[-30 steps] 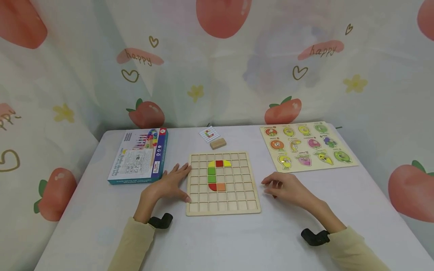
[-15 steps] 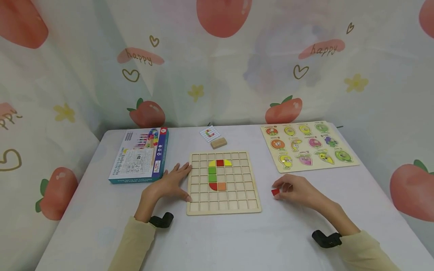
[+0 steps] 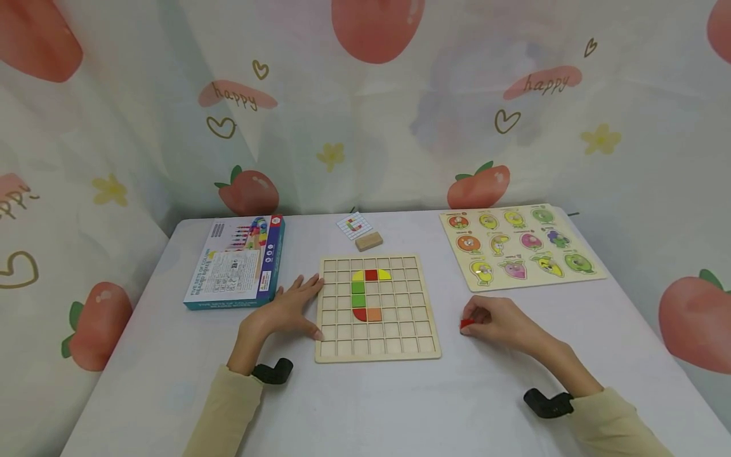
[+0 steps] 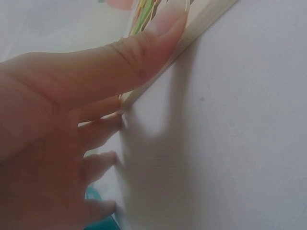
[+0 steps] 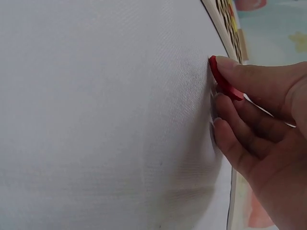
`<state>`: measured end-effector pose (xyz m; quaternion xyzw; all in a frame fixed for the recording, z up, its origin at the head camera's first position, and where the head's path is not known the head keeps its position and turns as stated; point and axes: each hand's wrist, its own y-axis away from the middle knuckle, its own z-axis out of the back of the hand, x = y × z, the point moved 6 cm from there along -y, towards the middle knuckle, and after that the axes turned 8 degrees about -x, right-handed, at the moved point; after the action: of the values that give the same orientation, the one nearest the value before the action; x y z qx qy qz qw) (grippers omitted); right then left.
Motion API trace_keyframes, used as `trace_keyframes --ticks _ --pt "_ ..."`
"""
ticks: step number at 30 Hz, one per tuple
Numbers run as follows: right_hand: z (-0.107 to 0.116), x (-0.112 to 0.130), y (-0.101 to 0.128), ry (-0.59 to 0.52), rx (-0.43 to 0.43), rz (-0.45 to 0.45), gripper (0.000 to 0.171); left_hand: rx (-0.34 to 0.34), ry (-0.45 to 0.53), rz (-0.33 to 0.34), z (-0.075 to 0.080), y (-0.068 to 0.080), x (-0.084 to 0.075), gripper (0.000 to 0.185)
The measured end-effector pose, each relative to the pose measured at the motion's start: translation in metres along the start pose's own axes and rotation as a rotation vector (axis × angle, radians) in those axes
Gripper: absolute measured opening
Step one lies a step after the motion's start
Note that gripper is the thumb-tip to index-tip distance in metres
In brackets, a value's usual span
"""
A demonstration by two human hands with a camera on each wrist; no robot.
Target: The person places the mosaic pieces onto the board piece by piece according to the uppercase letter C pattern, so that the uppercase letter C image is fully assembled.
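Observation:
A wooden grid board [image 3: 337, 349] lies on the table, with a C-shaped row of yellow, red, green and orange tiles [image 3: 358, 294] set in its cells. My left hand [image 3: 282, 311] rests at the board's left edge, fingers spread; in the left wrist view the thumb [image 4: 165, 28] lies over the board's rim. To the right of the board, my right hand [image 3: 497, 320] pinches a small red tile [image 3: 466, 324] between thumb and fingers, low over the table. One side of that red tile [image 5: 221, 81] looks curved in the right wrist view.
Behind the board lie a small pattern card [image 3: 354, 225] and a plain wooden block [image 3: 368, 241]. A flat box [image 3: 228, 273] is at the back left. On the back right is a fruit puzzle board [image 3: 520, 247]. A printed cloth [image 3: 365, 127] hangs behind the table.
My right hand has moved rightward from the board's edge, and a red tile shows in its fingers since half a second ago. The tile has tilted since. My left hand stays put.

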<state>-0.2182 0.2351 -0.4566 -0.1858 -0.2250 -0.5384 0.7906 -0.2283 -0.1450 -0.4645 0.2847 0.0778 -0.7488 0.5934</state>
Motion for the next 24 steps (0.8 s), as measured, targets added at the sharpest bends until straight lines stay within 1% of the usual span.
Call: trace_keyframes --ticks 5,10,16,19,24 --pt "-0.002 0.003 -0.001 -0.039 -0.018 0.013 0.015 0.001 0.0 0.007 -0.001 -0.002 0.0 0.108" --pt "-0.003 0.009 -0.006 -0.077 -0.033 0.05 0.014 0.004 -0.002 0.009 -0.002 -0.002 0.001 0.108" --pt "-0.007 0.019 -0.015 -0.147 -0.026 0.082 0.012 -0.003 -0.002 0.006 -0.002 -0.002 0.003 0.109" --pt "-0.009 0.024 -0.019 -0.164 -0.024 0.083 0.012 -0.007 -0.003 0.007 -0.002 -0.002 0.003 0.109" --pt "-0.015 0.03 -0.024 -0.176 -0.02 0.048 0.012 -0.005 -0.001 0.009 -0.002 -0.002 0.002 0.109"
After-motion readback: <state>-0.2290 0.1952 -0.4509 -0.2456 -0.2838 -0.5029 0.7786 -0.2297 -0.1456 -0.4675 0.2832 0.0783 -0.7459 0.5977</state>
